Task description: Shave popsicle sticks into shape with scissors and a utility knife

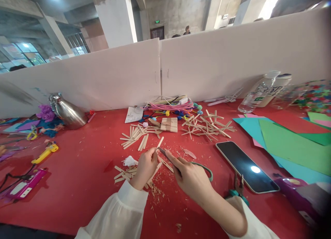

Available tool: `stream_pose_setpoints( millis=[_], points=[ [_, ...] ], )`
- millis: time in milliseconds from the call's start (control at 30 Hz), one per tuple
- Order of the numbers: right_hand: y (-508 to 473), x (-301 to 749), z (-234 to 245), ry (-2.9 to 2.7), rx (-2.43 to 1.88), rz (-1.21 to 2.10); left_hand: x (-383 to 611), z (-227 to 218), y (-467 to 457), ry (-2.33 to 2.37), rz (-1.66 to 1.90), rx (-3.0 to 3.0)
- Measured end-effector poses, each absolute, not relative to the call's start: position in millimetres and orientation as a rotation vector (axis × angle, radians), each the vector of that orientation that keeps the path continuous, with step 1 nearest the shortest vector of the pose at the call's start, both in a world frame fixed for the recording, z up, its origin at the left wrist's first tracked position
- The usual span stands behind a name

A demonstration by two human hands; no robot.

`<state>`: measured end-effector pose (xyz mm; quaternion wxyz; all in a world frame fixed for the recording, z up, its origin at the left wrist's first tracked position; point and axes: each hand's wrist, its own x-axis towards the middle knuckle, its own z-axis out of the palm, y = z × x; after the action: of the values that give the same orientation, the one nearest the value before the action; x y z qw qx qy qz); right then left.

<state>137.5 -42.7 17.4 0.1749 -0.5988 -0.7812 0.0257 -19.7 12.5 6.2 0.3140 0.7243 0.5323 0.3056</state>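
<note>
My left hand [148, 163] is closed, pinching a wooden craft stick [160, 142] that points up and away. In my right hand [192, 173] is a pair of scissors [209, 172] with a green handle loop; the dark blades touch or nearly touch the stick by my left fingers. Whether the blades are apart I cannot tell. Wood shavings [156, 192] are scattered below my hands. Loose craft sticks [121, 175] lie beside and under my left hand, near a crumpled white piece [129, 160]. Further back are a bundled stack of sticks [169, 124] and star-like crossed sticks [207, 127].
A phone [245, 166] and teal-handled pliers [238, 190] lie at the right, by coloured paper sheets [292, 142]. Bottles [258, 91] and a steel jug [69, 111] stand near the white partition [116, 77]. A yellow glue gun [46, 154] is at the left.
</note>
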Motion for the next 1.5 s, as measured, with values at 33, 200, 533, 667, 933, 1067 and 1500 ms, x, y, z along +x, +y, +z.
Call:
stream_pose_setpoints(
  millis=[33, 200, 533, 667, 933, 1067, 1500],
  points=[
    [-43.5, 136.4, 17.8, -2.232, -1.709, 0.042, -19.5, 5.5, 13.0, 1.406, 0.808, 1.911],
    [-47.7, 133.1, 21.3, -2.286, -1.742, -0.046, -19.0, 0.5, 15.0, 1.431, 0.822, 1.901],
    [-43.2, 141.1, 22.9, -2.109, -1.747, 0.144, -20.4, 2.0, 16.1, 1.397, 0.884, 1.857],
    [-38.2, 146.1, 24.7, -2.016, -1.642, 0.382, -19.5, 5.9, 14.5, 1.375, 0.906, 1.821],
    [-37.7, 146.2, 30.7, -1.885, -1.514, 0.699, -17.1, 5.2, 11.5, 1.328, 0.905, 1.779],
    [-36.9, 146.1, 29.0, -1.842, -1.471, 0.761, -17.5, 4.0, 11.6, 1.344, 0.891, 1.794],
    [-37.1, 145.3, 27.9, -1.758, -1.420, 0.829, -19.1, 3.2, 14.0, 1.395, 0.920, 1.892]
  ],
)
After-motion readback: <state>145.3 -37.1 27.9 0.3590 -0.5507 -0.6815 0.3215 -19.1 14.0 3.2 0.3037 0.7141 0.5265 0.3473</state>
